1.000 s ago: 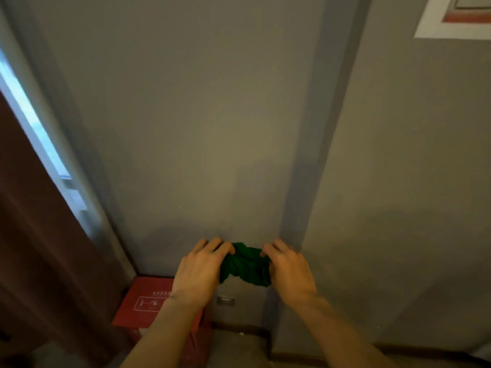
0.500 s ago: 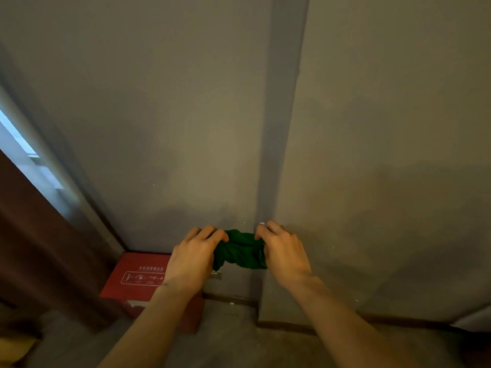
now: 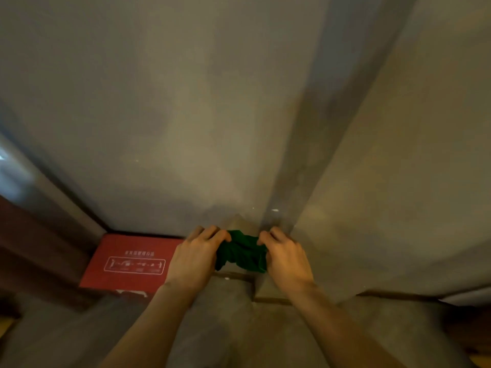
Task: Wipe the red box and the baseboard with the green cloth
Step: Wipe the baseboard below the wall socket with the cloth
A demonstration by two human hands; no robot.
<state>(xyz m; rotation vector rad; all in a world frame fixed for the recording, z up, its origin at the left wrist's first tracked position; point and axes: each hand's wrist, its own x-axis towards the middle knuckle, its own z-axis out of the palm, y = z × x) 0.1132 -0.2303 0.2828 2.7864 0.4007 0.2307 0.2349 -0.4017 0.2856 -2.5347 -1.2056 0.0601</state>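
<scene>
A bunched green cloth (image 3: 243, 252) hangs between my two hands in front of a grey wall. My left hand (image 3: 195, 254) grips its left end and my right hand (image 3: 285, 257) grips its right end. The red box (image 3: 130, 264) with a white printed diagram on its lid sits on the floor against the wall, just left of my left hand. A dark baseboard (image 3: 393, 296) runs along the foot of the wall; a short stretch of it also shows below the cloth.
A wall pillar (image 3: 305, 181) juts out just behind my right hand. A dark brown curtain (image 3: 32, 251) and a window frame stand at the far left. Grey floor (image 3: 239, 328) lies below my arms.
The view has tilted down and closed in on the wall's foot. The red box and baseboard look larger, with more floor in view. Both hands still hold the cloth between them.
</scene>
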